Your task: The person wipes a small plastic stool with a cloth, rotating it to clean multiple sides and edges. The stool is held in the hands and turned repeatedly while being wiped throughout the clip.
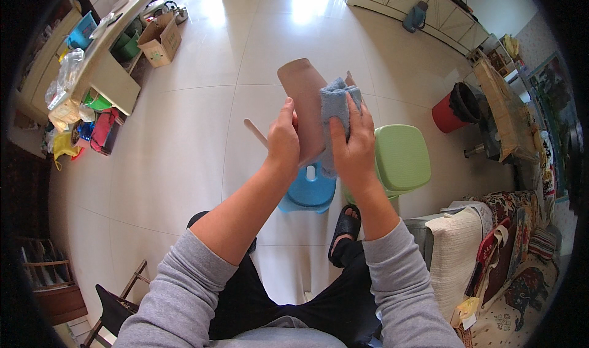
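My left hand [283, 138] grips the left edge of a curved, brownish-pink panel-like object [306, 99], held up in front of me. Against its right side, my right hand [356, 152] presses a folded blue-grey terry cloth [335, 102]. Narrow pieces of similar colour stick out to the lower left, behind my left hand, and at the upper right beyond the cloth; how they join the panel is hidden. Beneath the object stands a blue plastic stool [310, 191], partly covered by it.
A light green plastic stool [402, 157] stands right of the blue one. Farther right are a red bin [448, 113] with a black liner and a cloth-draped sofa [453, 251]. At upper left, a cardboard box [161, 44] sits beside a cluttered desk [115, 81]. A folding chair [112, 306] is at lower left.
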Tool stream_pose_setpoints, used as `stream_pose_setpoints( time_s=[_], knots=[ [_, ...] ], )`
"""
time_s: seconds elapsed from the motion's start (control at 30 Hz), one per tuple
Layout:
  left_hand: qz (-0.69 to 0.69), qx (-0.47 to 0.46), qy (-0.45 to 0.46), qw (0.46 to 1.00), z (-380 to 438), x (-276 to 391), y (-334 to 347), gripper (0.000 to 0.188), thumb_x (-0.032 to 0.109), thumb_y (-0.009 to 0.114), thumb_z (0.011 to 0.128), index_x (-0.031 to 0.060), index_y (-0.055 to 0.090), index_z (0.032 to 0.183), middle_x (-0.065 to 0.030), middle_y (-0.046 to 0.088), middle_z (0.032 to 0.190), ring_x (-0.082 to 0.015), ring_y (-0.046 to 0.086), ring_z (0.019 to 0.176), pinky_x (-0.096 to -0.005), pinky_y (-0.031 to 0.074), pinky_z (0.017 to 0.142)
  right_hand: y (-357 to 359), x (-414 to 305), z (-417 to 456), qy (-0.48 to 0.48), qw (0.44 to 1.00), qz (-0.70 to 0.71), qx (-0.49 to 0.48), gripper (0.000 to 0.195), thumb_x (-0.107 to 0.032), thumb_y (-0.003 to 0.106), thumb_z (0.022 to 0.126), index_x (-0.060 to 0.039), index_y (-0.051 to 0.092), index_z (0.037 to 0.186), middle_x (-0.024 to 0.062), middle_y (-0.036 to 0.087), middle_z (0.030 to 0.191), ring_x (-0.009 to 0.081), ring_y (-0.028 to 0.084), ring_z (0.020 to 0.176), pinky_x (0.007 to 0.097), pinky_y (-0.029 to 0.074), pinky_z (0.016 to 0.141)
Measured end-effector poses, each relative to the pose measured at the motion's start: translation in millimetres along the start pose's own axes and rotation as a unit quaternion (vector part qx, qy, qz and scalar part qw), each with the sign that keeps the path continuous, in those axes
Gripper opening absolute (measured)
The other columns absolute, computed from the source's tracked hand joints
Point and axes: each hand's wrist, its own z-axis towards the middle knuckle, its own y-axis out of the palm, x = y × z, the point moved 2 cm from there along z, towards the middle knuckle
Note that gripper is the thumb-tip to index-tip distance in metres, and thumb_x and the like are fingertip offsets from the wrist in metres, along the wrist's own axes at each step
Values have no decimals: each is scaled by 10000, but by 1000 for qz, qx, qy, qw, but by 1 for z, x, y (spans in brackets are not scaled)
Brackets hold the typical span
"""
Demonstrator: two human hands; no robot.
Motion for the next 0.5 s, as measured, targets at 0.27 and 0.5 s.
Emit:
stream_pose_setpoints(
  time_s=[0.27, 0.5],
  knots=[
    [20, 14, 29, 999, -6, 10, 3, 535, 501, 481, 1079, 12, 680, 995, -114, 674, 914, -200, 651, 894, -348, 539, 838, -7, 14, 7, 16, 1000, 3, 16, 645, -489, 521, 1074, -6, 536, 1502, 358, 473, 1488, 519, 463, 1397, 576, 364, 1173],
    [19, 21, 58, 998, -13, 17, 5, 494, 480, 548, 1055, 4, 670, 1099, -109, 670, 969, -197, 626, 914, -328, 500, 844, -22, 23, 13, 77, 996, 28, 24, 656, -525, 494, 1080, -29, 537, 1507, 324, 464, 1508, 491, 452, 1423, 555, 364, 1179]
  ],
)
